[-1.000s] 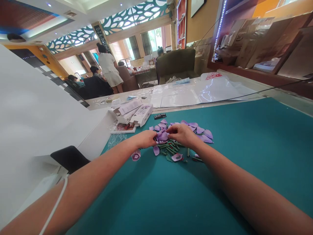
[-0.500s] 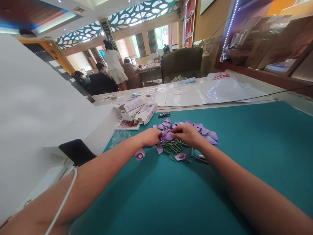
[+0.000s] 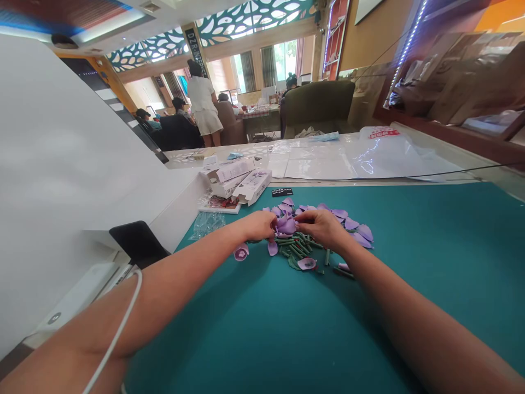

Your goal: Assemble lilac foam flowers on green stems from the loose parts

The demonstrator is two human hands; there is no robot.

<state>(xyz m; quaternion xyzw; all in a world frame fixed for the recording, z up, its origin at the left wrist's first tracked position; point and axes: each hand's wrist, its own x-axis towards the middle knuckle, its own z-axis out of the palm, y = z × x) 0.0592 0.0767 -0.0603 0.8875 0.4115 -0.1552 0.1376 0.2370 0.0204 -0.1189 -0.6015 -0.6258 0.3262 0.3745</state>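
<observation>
Between my two hands is a purple flower with cupped petals, held over the pile of parts. My left hand closes on its left side, fingers curled. From the right, my right hand pinches its edge between thumb and fingers. Green stem pieces lie heaped just below. Loose purple petals spread behind and to the right. A separate pink-purple flower piece rests left of the heap, and a pale petal cup lies in front of it.
Opened white boxes and a clear plastic bag sit at the left of the green mat. A small black card lies behind the petals. White plastic sheeting covers the ledge behind. People are in the background.
The view has shifted slightly, so the whole scene sits a little further right. Both hands stay on the purple flower, with little visible change in their grip.
</observation>
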